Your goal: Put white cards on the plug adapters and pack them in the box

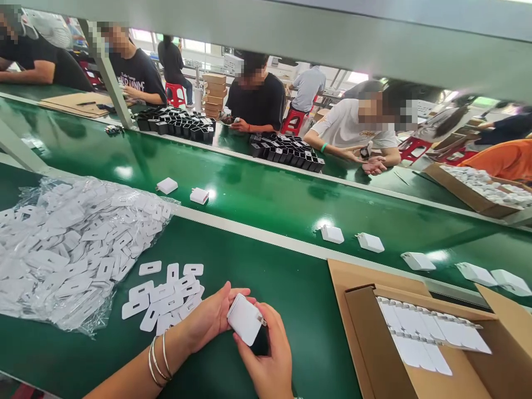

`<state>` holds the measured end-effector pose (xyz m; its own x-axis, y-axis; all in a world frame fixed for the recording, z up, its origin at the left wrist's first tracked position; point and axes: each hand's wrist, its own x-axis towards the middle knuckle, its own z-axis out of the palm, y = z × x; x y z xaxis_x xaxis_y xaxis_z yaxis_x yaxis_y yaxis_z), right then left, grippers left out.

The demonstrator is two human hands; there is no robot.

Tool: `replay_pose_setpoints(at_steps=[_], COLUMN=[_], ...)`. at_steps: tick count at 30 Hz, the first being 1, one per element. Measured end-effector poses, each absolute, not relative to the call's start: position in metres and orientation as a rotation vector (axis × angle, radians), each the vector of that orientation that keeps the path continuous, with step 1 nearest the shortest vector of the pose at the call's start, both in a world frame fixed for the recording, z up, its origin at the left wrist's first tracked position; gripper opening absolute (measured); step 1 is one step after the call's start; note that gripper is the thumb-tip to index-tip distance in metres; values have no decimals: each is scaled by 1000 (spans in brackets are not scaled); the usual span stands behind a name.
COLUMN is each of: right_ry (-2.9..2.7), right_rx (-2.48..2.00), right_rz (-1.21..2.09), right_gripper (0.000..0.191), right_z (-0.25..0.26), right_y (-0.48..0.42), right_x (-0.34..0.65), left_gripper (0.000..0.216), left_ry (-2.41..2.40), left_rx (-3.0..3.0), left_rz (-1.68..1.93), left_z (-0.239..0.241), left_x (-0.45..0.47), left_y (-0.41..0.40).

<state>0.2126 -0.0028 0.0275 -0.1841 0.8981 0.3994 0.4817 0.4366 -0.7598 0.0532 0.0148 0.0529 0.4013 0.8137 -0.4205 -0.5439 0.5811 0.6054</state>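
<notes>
A white charger block (244,319) with small metal prongs at one end is held between both hands above the green table. My left hand (210,317), with thin bangles on the wrist, wraps its fingers round the block's left side. My right hand (270,357) grips the block from the right and below, thumb near the prongs. A loose heap of flat white plastic plates (166,296) lies just left of my hands. A clear plastic bag (66,244) full of the same plates sits further left.
An open cardboard box (415,332) with rows of white chargers stands at the right. White chargers (369,242) ride the green conveyor belt (266,188) beyond. Several people sit across the belt beside black parts (286,151). A grey beam (291,39) crosses overhead.
</notes>
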Motion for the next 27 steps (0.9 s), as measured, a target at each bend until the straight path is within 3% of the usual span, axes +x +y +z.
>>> replay_pose_setpoints(at_steps=[9, 21, 27], right_ry=[-1870, -1856, -1829], right_rx=[-1166, -1247, -1160], right_rz=[569, 642, 508], right_gripper=[49, 45, 34], right_z=[27, 20, 20], right_y=[-3, -2, -6], right_x=[212, 213, 212], left_gripper=[95, 91, 84], left_ry=[799, 809, 838], left_rx=[457, 511, 948], left_rz=[818, 829, 848], left_z=[53, 50, 45], left_x=[50, 51, 53], left_y=[16, 10, 2])
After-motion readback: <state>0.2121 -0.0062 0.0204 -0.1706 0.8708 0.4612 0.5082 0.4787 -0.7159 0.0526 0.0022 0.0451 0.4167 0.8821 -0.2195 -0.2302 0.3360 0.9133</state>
